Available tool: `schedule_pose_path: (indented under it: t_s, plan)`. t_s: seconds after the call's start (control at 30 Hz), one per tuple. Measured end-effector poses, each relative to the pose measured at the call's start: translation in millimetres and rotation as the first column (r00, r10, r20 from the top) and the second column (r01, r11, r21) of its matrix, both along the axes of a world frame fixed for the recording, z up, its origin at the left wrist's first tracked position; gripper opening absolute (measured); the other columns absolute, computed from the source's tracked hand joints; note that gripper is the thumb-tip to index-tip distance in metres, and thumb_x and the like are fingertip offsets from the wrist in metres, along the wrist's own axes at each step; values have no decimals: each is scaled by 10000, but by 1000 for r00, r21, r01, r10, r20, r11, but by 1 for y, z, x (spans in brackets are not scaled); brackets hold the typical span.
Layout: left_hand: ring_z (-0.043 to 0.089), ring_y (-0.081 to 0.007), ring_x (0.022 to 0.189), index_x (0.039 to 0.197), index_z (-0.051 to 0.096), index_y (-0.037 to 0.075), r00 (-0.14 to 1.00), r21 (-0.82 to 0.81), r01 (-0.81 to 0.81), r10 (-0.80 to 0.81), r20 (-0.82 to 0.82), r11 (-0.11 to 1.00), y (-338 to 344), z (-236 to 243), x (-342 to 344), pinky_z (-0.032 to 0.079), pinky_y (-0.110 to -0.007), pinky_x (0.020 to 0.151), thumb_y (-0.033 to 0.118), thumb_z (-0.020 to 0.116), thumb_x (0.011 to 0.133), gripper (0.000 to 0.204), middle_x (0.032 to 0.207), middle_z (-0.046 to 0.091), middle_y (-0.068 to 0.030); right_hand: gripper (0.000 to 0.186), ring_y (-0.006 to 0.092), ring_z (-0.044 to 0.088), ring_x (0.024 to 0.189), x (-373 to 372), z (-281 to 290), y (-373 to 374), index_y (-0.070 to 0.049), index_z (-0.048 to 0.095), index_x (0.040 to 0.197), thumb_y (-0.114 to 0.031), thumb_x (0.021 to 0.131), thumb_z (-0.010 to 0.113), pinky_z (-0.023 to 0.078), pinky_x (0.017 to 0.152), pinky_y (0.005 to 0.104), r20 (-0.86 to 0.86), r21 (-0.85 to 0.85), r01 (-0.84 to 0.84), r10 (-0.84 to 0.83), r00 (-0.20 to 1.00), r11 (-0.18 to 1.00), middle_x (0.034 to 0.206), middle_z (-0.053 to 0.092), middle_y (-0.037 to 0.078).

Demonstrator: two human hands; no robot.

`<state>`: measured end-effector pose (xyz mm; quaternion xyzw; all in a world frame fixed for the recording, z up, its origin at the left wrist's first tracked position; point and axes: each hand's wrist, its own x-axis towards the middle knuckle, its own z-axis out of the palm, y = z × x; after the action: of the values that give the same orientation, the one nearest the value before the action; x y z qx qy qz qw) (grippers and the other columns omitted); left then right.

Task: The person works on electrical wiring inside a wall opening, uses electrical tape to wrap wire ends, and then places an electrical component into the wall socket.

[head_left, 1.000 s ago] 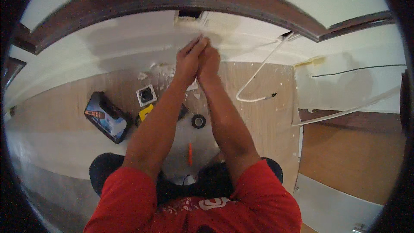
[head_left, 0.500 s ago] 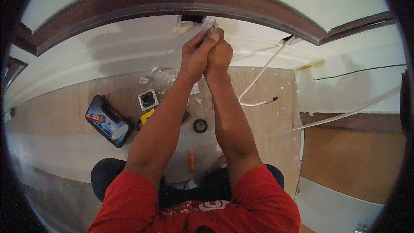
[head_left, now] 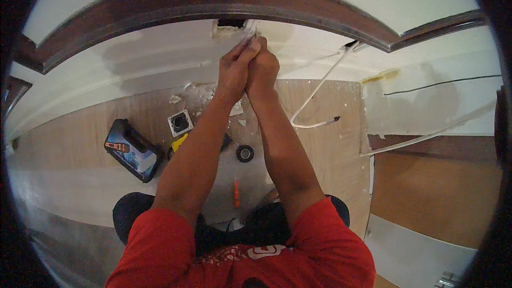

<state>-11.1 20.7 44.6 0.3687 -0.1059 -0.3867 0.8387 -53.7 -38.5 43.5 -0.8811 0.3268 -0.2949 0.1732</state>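
My left hand and my right hand are closed together, thumbs upward, just below the right edge of a dark rectangular opening in the white wall. They grip something narrow whose shape I cannot make out. Pale, broken material shows at the opening's edge beside my fingertips. Below, white plaster bits lie on the light wood-look floor.
A white-and-black square fitting, black case, yellow object, black tape roll and orange screwdriver lie below. A white cable hangs at right. Dark wooden trim crosses above the opening.
My joined hands rose toward the opening's right edge and shifted right, then moved slightly back left. The pale broken material at that edge has become more visible.
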Motion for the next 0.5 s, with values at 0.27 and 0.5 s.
schedule_pose_path:
  t_s: [0.27,0.5]
  plan:
    - [560,-178,1114,1258,557,-44,998,-14,13,-12,61,1000,2,13,-3,434,-296,970,234,640,905,457,1207,608,-107,300,366,676,657,1,16,-1,-42,491,1065,-305,922,504,534,560,466,-101,-34,84,-87,991,996,692,660,178]
    - [563,-182,1119,1264,546,-32,998,-3,0,0,65,1000,-2,5,-1,429,-306,979,250,617,921,450,1210,609,-96,283,369,673,652,3,19,3,-49,497,1055,-304,933,497,530,560,478,-95,11,92,-91,991,996,690,660,175]
